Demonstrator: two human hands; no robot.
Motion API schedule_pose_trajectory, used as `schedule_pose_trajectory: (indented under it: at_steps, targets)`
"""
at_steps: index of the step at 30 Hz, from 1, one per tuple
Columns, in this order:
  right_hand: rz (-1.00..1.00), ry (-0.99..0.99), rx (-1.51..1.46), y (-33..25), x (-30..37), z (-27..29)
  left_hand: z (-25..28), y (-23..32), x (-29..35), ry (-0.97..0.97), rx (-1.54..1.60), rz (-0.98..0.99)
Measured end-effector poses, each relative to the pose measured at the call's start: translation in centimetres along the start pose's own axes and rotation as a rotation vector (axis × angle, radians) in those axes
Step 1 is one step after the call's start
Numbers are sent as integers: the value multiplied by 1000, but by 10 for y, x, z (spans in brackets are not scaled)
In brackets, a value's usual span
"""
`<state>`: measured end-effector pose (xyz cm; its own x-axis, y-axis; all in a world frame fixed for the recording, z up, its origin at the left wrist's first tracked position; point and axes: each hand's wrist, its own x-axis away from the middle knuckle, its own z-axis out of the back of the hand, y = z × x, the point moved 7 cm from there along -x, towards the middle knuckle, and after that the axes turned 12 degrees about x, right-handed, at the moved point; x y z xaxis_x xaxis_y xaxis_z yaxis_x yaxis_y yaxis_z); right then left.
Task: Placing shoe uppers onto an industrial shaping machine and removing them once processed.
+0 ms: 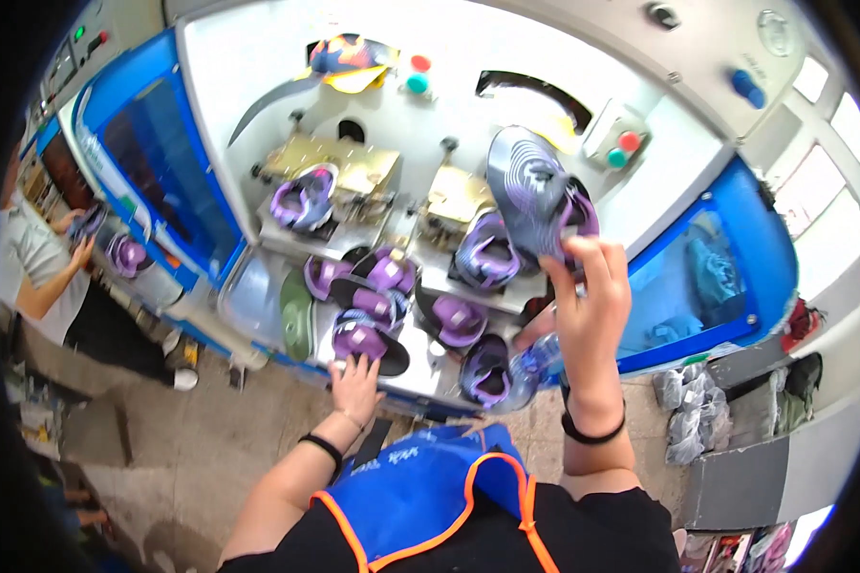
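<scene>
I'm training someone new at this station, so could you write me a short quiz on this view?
1. Multiple choice: which hand holds up a shoe?
A. Left
B. Right
2. True or false: the apron has green trim.
3. Fill in: on the right-hand panel, the red button sits just ____ the green button.

Key:
1. B, the right hand.
2. False; the trim is orange.
3. Above.
</scene>
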<state>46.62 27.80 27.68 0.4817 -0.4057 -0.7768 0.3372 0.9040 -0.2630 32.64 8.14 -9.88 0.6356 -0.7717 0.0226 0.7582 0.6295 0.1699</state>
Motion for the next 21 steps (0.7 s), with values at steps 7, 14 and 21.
schedule_pose_trajectory:
  at_steps: [7, 14, 21]
  targets:
    - [35, 102, 241, 87, -127, -70, -12, -21, 9, -37, 179, -115]
    - [-47, 3, 224, 139, -204, -146, -26, -27, 1, -46, 239, -126]
    - [-266, 635, 203, 134, -139, -128, -15, -30, 1, -151, 309, -74]
